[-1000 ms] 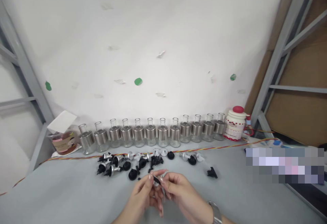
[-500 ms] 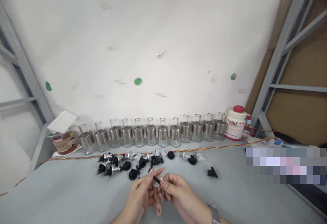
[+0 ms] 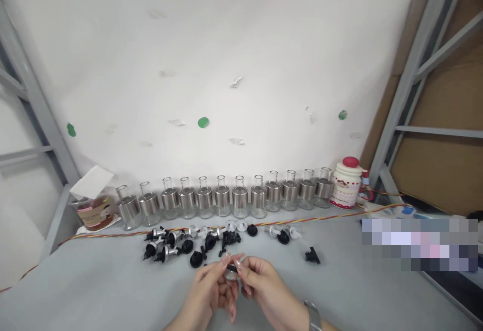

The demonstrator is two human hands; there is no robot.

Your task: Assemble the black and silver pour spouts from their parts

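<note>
Near the front of the table, my left hand (image 3: 213, 283) and my right hand (image 3: 260, 280) meet. Both pinch a small bottle pourer part (image 3: 231, 268), black on top with a silvery rounded side below. Fingers cover much of it, so its full shape is hidden. Just beyond my hands lie loose pourers (image 3: 165, 253) with silver caps and black stoppers. Round black caps (image 3: 196, 259) and clear plastic pieces (image 3: 241, 226) are scattered among them. A single black piece (image 3: 312, 255) lies apart to the right.
A row of glass bottles (image 3: 240, 197) with metal sleeves stands along the wall. A twisted red-yellow wire (image 3: 320, 217) runs in front of them. At left is a plastic tub (image 3: 96, 214); at right, a white jar (image 3: 346, 185) with a red lid.
The pourer part has tilted slightly between my fingertips, its black top now more level. My left fingers have drawn in closer around it. The loose parts stay put.
</note>
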